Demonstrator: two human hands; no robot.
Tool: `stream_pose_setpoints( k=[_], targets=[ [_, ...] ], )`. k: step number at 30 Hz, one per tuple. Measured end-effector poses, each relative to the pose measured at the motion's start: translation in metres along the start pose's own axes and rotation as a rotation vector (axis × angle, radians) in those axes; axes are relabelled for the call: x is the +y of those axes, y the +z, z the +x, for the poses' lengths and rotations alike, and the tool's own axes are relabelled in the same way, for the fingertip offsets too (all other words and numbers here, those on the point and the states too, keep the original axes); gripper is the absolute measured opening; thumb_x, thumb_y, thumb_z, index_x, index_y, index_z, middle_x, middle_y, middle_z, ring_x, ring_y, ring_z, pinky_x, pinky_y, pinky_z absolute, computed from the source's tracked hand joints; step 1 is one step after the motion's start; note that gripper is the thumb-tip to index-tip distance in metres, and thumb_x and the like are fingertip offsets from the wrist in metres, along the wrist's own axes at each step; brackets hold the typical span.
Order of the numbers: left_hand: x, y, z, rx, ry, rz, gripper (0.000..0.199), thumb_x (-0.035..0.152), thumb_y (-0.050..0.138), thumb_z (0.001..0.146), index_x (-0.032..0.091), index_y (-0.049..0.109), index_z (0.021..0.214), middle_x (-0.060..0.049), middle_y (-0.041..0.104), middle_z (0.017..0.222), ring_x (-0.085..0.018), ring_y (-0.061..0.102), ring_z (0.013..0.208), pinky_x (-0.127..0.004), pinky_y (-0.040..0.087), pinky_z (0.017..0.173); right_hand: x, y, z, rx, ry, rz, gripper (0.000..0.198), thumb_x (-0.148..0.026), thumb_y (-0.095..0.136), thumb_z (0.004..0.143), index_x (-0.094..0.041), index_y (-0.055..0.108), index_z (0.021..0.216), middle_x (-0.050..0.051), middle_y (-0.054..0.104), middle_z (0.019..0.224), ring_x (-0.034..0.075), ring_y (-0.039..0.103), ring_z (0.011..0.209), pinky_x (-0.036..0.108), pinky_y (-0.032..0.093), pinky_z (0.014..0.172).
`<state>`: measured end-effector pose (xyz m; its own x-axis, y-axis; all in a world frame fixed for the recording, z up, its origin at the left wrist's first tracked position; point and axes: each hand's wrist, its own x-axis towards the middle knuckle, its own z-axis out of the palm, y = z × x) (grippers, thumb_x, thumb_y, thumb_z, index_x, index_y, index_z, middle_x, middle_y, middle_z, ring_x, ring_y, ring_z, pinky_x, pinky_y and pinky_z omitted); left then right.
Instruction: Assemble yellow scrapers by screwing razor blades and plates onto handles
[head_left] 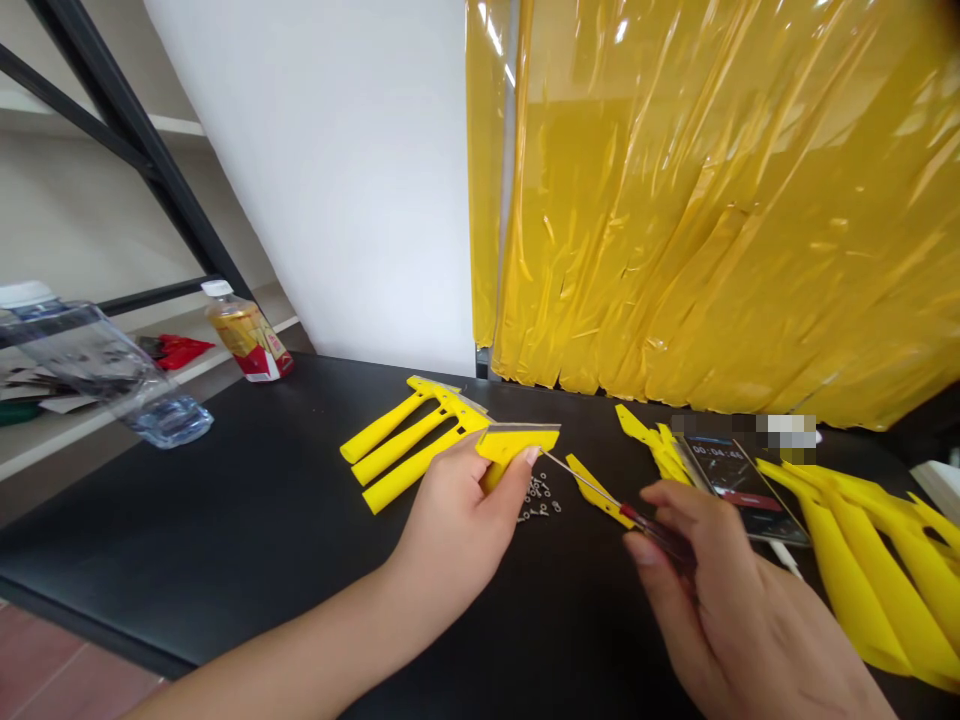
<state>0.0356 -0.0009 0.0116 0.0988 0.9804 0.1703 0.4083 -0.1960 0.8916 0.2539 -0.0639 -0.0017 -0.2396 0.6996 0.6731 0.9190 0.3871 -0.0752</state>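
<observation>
My left hand [461, 515] grips a yellow plastic scraper [514, 440] with a thin metal blade along its upper edge; its handle is mostly hidden by the hand. In my right hand [720, 590] is a screwdriver [628, 512] with a dark red handle, its thin shaft pointing left and its tip at the scraper beside my left thumb. Small screws and nuts [536, 495] lie scattered on the black table just behind the left thumb. Between the two hands, a loose yellow plastic plate [592, 485] rests on the table.
Several yellow scrapers [397, 445] with blades lie left of my hands. More yellow handles [862, 570] and small plates [652, 440] flank a phone [739, 490] with a timer. A drink bottle [251, 335] and a clear bottle [112, 365] stand far left. Yellow film [675, 220] hangs behind.
</observation>
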Motion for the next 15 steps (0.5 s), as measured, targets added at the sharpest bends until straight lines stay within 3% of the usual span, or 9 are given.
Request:
stream_pose_setpoints(
  k=[4,8,15],
  targets=[
    [0.0005,0.0,0.0007,0.004,-0.02,-0.01,0.041,0.05,0.058,0.101,0.021,0.057,0.073,0.003,0.049,0.067,-0.014,0.038,0.061,-0.027,0.03,0.056,-0.0002,0.0009,0.0009,-0.012,-0.022,-0.007,0.03,-0.04,0.035,0.113,-0.021,0.055,0.1,-0.001,0.066,0.059,0.018,0.064,0.037,0.026,0.041,0.033],
    [0.0007,0.0,0.0017,0.0,-0.048,-0.02,0.044,0.052,0.059,0.099,0.021,0.052,0.069,0.004,0.043,0.064,-0.013,0.035,0.059,-0.027,0.028,0.054,0.0006,0.0024,0.0001,0.0,-0.018,-0.014,0.03,-0.041,0.037,0.112,-0.02,0.056,0.102,0.001,0.07,0.066,0.018,0.067,0.042,0.027,0.045,0.038],
    [0.0012,0.0002,0.0024,0.011,-0.038,-0.021,0.038,0.05,0.058,0.1,0.02,0.062,0.076,0.002,0.052,0.068,-0.013,0.04,0.061,-0.026,0.031,0.056,-0.0005,0.0022,0.0037,-0.023,-0.023,-0.013,0.033,-0.042,0.034,0.113,-0.022,0.056,0.1,-0.001,0.069,0.063,0.017,0.066,0.04,0.027,0.043,0.035]
  ],
)
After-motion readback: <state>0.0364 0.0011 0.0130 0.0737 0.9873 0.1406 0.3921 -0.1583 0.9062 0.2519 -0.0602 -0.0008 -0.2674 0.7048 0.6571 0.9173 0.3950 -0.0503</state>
